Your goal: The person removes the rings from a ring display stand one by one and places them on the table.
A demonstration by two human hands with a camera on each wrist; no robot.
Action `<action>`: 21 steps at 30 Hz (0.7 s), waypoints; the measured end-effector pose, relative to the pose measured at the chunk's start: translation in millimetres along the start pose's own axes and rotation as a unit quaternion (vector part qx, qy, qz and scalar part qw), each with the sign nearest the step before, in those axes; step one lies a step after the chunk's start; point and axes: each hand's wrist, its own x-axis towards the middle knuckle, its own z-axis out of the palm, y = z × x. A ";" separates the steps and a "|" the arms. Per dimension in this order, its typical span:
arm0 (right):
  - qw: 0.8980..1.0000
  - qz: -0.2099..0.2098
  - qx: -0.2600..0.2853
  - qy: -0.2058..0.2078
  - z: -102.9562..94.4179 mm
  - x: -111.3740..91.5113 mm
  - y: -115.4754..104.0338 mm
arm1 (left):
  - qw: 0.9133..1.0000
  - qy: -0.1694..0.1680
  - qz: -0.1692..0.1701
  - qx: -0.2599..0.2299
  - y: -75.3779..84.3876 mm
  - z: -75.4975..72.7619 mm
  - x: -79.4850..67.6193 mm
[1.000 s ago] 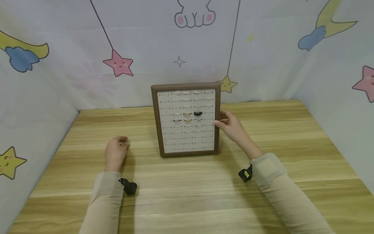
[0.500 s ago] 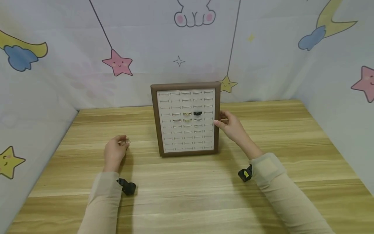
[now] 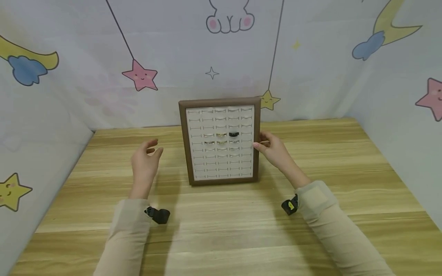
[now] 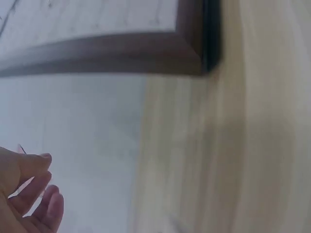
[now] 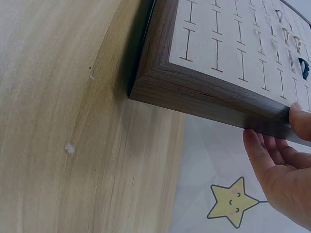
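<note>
The framed board [image 3: 221,102] is standing upright, or nearly so, on the worktop [image 3: 214,230], between the two hands. The right grip [image 3: 272,148] is meeting it at the right edge, around mid-height, while the left grip [image 3: 144,163] is hanging over the worktop to its left, near but not touching. Several rings [image 3: 221,135] are sitting in slits across the board's middle rows, and a black ring [image 3: 233,134] is standing out at the right end of the upper ringed row.

The head view is showing the whole slitted face and both sleeves. The right wrist view is adding what that one is hiding: the frame's deep wood-grain side, with fingertips pressing against it as the thumb [image 5: 300,124] is lying over the front rim. That view is also catching a yellow star [image 5: 232,202] on the wall cloth. The left wrist view, rather blurred, is giving only a corner of the frame and the curved fingers below it.

The right grip is pinching the frame, nearly closed around its thickness. The left grip is curving partly open, thumb and fingertips close together; whether it is holding anything small, I cannot tell.
</note>
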 end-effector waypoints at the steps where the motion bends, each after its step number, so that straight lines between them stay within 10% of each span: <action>1: 1.000 0.000 -0.002 0.001 -0.1 -0.2 0.0 | 1.000 0.005 0.014 -0.007 5.9 1.9 -1.3; 13: 1.000 0.000 -0.005 0.000 0.1 -1.3 -1.3 | 0.980 -0.010 0.200 0.001 59.4 34.8 -27.9; 21: 1.000 -0.005 -0.005 0.003 0.2 -1.7 -0.6 | 0.973 -0.038 0.222 0.047 69.9 59.8 -42.3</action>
